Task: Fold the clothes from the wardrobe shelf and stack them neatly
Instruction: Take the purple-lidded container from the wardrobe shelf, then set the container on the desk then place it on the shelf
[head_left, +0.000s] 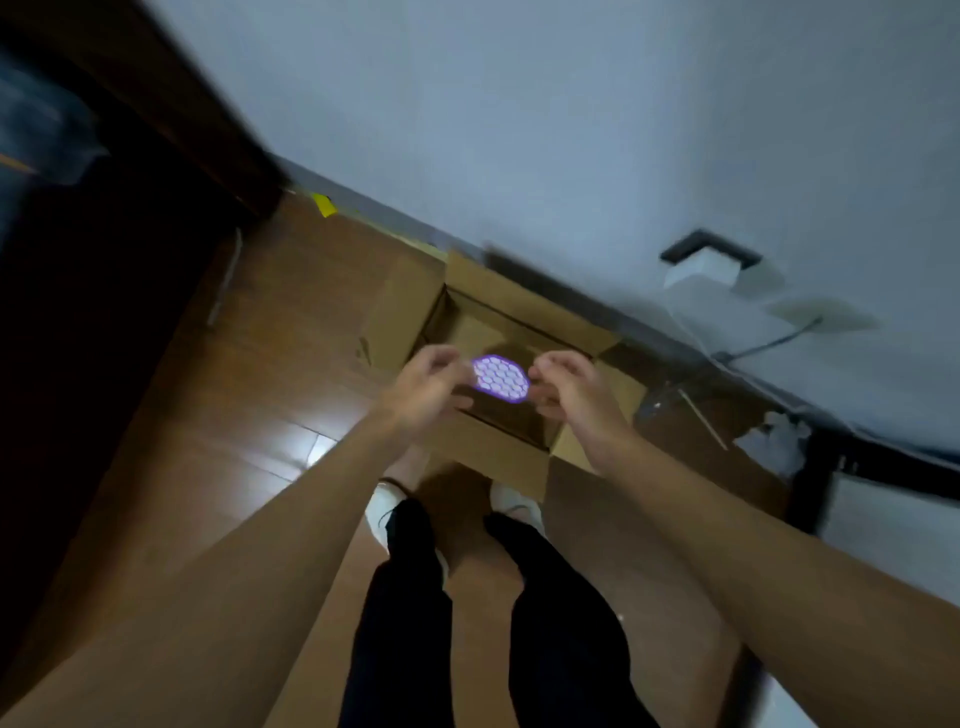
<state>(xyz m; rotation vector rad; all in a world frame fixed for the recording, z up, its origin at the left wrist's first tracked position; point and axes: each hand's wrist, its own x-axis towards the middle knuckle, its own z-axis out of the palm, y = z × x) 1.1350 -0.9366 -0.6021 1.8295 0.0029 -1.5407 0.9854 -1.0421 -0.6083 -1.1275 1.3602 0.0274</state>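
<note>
A wood floor (218, 467) fills the lower left of the frame, meeting a pale wall (571, 104) across the upper right. A dark wardrobe (78, 260) stands at the left edge; no clothes show. An open box (498, 452) sits at centre by the wall, with a socket (711, 254) and cable at right. Over the box, the left hand (426, 389) and right hand (576, 395) pinch a purple disc (501, 378) between narrow fingers. Black trousers (415, 597) and white shoes (382, 509) show below
</note>
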